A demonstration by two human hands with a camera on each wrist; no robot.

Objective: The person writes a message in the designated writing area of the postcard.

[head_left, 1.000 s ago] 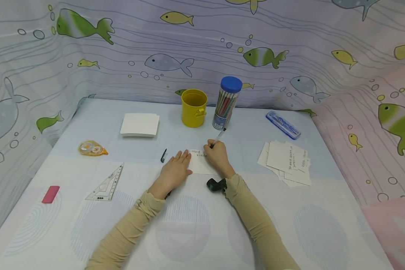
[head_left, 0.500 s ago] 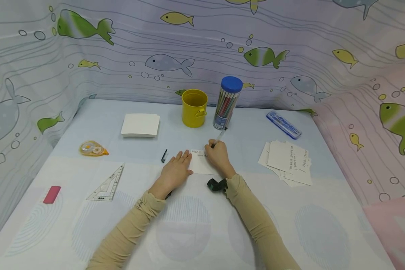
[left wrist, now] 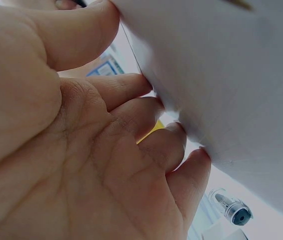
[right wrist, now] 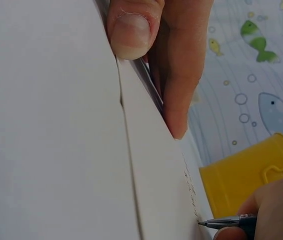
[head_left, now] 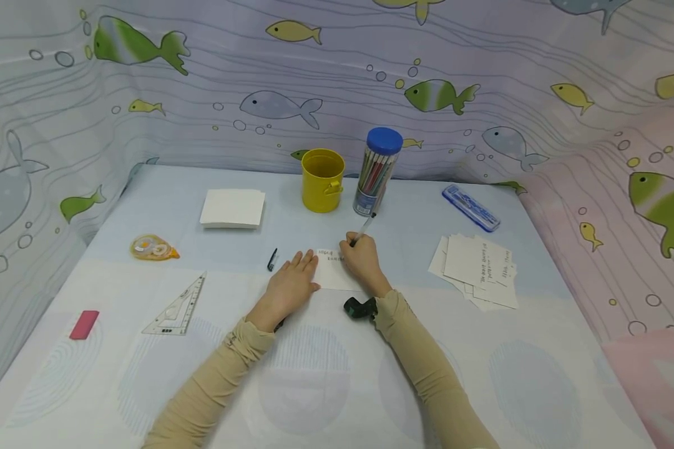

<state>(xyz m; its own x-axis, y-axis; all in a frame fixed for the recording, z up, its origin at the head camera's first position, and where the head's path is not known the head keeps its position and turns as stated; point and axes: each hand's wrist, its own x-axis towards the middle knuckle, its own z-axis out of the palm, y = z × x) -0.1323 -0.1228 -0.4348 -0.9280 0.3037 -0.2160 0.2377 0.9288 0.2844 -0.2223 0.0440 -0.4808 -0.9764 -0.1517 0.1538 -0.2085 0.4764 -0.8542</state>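
Observation:
A small white card [head_left: 337, 279] with a couple of lines of handwriting lies between the hands on the table. My left hand [head_left: 291, 285] rests on its left edge; its fingers look fairly straight, fingertips touching the surface in the left wrist view. My right hand [head_left: 364, 259] grips a clear-barrelled pen [head_left: 365, 226] at the card's upper right. The right wrist view has the pen's tip [right wrist: 219, 222] touching the card at the end of a written line. Beside my left hand lies a black-and-clear pen cap [head_left: 272, 259].
Behind stand a white card stack [head_left: 233, 208], a yellow bucket [head_left: 322, 187] and a blue-lidded pencil tub [head_left: 375, 174]. Correction tape [head_left: 154, 247], a set square [head_left: 178, 308] and a red eraser [head_left: 84, 325] lie left. Written cards [head_left: 474, 268] and a blue case [head_left: 470, 207] lie right.
Both hands keep their places on the card, with the pen still gripped. The whole head view shifts only very slightly.

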